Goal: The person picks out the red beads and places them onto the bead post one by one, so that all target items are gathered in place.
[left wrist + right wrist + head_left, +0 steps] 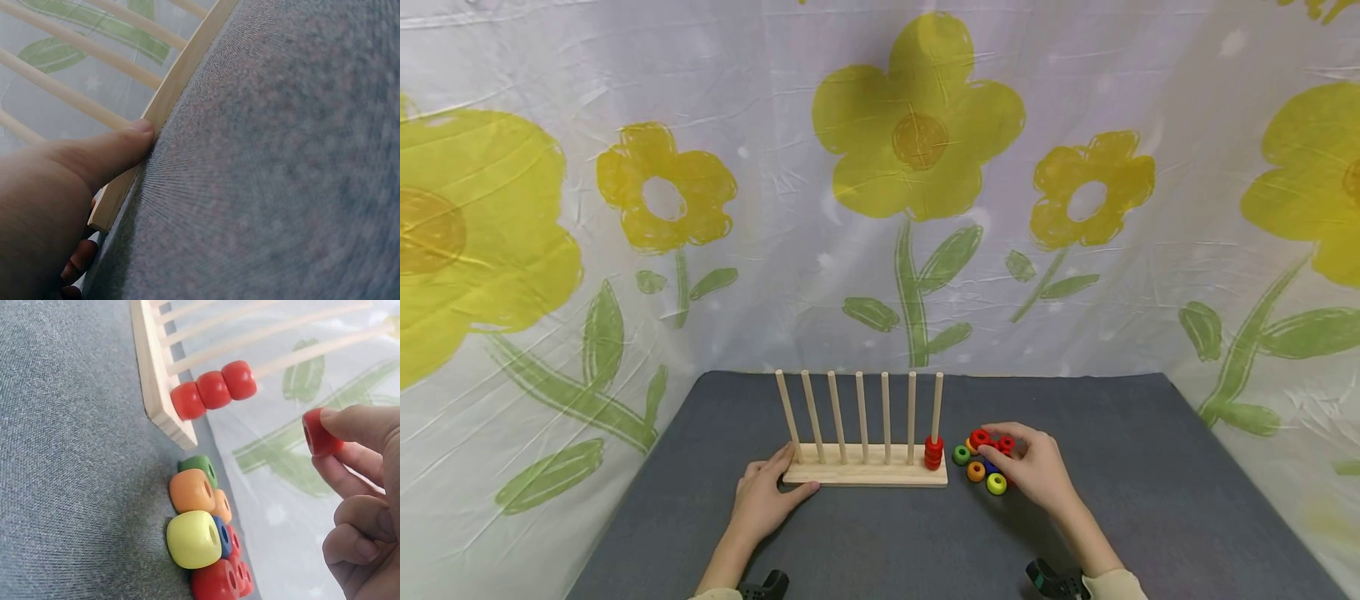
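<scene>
A pale wooden peg stand (865, 476) with a row of several upright pegs sits on the dark cloth. Its rightmost peg carries three red beads (214, 390) stacked at the bottom. My left hand (765, 497) grips the stand's left end, thumb (125, 147) against the front edge of the base and the other fingers round behind. Between thumb and fingertips, my right hand (1037, 468) pinches a red bead (320, 433), raised above the loose beads. Just right of the stand lie those beads, among them a green one (961, 455), an orange one (191, 490) and a yellow one (195, 539).
A dark grey cloth (880, 542) covers the table. Behind it hangs a pale curtain (775, 275) printed with yellow flowers. Further red beads (215, 581) and a blue bead (222, 535) are in the loose cluster, partly covered by the right hand in the head view.
</scene>
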Demonstrator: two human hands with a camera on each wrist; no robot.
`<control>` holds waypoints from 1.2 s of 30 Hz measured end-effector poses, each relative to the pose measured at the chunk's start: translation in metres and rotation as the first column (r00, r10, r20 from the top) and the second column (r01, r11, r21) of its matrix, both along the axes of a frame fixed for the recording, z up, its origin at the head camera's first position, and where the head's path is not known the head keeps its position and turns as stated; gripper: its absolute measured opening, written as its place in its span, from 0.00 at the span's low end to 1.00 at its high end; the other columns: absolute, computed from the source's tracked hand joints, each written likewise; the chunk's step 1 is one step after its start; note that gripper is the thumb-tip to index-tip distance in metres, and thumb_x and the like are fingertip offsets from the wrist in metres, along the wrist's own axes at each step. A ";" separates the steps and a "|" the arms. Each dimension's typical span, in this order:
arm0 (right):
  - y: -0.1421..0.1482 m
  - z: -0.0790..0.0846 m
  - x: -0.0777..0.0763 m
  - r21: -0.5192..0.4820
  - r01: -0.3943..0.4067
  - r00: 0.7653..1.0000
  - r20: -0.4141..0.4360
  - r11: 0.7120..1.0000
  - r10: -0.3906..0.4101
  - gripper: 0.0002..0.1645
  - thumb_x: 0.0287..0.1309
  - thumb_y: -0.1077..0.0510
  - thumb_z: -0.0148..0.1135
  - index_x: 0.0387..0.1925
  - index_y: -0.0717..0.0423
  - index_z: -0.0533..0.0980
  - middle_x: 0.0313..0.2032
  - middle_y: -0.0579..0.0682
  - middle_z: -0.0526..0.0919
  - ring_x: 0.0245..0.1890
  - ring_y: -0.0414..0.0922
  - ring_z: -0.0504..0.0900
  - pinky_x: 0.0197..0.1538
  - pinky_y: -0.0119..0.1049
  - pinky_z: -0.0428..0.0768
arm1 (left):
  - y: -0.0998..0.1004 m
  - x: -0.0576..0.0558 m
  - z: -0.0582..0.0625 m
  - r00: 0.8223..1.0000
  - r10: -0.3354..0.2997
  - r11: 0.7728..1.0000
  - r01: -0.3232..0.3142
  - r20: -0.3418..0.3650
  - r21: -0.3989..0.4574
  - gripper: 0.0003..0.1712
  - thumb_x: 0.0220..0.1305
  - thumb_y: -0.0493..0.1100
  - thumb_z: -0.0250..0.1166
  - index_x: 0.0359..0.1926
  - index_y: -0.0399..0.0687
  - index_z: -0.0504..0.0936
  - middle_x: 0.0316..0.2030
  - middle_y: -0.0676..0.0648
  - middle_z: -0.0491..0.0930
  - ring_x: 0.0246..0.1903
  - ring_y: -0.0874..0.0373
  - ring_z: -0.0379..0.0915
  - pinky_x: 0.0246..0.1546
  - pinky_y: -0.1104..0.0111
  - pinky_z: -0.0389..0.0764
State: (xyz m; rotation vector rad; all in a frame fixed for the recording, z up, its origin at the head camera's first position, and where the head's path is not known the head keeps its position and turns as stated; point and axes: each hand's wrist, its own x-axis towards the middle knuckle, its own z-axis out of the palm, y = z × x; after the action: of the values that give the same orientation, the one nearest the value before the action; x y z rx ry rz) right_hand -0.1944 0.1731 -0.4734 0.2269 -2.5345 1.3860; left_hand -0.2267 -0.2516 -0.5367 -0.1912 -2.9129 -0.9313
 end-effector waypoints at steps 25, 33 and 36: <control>-0.012 0.016 -0.011 -0.015 0.009 0.999 -0.041 1.000 -0.009 0.17 0.65 0.53 0.77 0.53 0.49 0.88 0.15 0.44 0.75 0.07 0.34 0.56 0.15 0.31 0.59 | 0.000 -0.001 -0.001 1.000 -0.003 1.000 0.003 0.002 0.000 0.52 0.63 0.64 0.76 0.78 0.42 0.70 0.77 0.38 0.68 0.66 0.33 0.66 0.60 0.37 0.66; -0.016 0.021 -0.011 -0.039 -0.002 0.998 -0.066 0.999 -0.001 0.17 0.64 0.54 0.77 0.53 0.50 0.88 0.28 0.51 0.86 0.07 0.33 0.57 0.15 0.31 0.58 | 0.000 -0.001 0.000 1.000 0.001 1.000 -0.001 0.015 0.003 0.52 0.63 0.65 0.76 0.79 0.43 0.69 0.77 0.38 0.68 0.67 0.33 0.65 0.61 0.37 0.66; -0.017 0.023 -0.011 -0.040 -0.004 0.997 -0.075 0.999 0.001 0.17 0.64 0.53 0.77 0.53 0.50 0.88 0.27 0.49 0.85 0.07 0.33 0.57 0.15 0.32 0.58 | 0.000 -0.002 0.000 1.000 0.002 1.000 -0.002 0.014 0.001 0.52 0.63 0.64 0.76 0.79 0.42 0.69 0.77 0.38 0.68 0.67 0.33 0.65 0.61 0.36 0.66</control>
State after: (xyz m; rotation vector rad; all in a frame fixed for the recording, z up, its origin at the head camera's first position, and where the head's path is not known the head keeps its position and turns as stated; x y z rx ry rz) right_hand -0.2057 0.1560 -0.4509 0.2694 -2.4441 1.4009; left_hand -0.2285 -0.2518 -0.5371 -0.1826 -2.9244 -0.9375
